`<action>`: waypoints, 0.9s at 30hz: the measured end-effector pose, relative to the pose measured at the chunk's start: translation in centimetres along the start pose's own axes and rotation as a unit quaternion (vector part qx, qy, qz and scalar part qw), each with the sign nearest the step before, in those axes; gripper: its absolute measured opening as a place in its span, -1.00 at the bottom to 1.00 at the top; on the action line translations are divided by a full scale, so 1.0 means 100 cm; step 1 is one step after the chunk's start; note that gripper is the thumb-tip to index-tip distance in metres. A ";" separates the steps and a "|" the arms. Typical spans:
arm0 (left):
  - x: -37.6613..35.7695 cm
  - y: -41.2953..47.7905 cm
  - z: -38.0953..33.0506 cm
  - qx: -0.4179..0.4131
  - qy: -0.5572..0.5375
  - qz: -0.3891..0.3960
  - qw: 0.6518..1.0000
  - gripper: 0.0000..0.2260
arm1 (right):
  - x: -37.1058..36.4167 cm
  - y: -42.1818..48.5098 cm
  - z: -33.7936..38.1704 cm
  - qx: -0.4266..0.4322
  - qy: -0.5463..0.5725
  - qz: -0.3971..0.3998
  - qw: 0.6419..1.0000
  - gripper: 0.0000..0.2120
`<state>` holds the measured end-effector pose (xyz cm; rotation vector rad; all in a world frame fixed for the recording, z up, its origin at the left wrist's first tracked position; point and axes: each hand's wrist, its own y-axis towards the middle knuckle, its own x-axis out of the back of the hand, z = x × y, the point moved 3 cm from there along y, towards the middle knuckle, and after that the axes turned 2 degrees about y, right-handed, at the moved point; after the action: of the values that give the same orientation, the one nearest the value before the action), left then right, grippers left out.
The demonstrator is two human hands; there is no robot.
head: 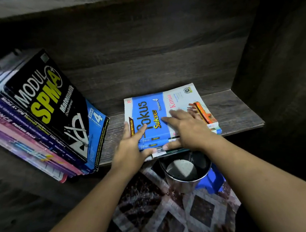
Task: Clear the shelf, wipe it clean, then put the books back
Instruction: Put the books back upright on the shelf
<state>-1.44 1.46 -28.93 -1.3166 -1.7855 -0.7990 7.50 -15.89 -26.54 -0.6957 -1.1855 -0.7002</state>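
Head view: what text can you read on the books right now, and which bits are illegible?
"MODUL SPM A+", "Matematik (Dwibahasa)", "KSSM 4": black book cover.
"Modul A+ SPM Matematik (Dwibahasa)": its spine.
"SCIENCE": pink spine.
"Fokus Sukses", "Tingkatan 4", "Kimia": blue book cover.
"Fokus Sukses": two spines in the flat stack.
Other spines and the fine print: too small or blurred to read.
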 end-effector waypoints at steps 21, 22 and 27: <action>0.212 -0.047 0.002 0.018 0.188 -0.477 0.858 -0.72 | -0.029 0.013 0.068 0.038 -0.031 -0.025 0.998 -0.22; 0.215 -0.047 0.010 0.016 0.173 -0.470 0.866 -0.71 | -0.032 0.014 0.067 0.032 -0.038 -0.028 0.998 -0.23; 0.219 -0.051 0.034 -0.031 0.177 -0.415 0.892 -0.60 | -0.035 0.010 0.074 0.043 -0.056 -0.077 0.995 -0.33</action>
<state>-10.90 13.54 -12.11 -0.3323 -2.0026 -1.4483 3.26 -9.05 -28.29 -0.5824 -1.3748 -0.7414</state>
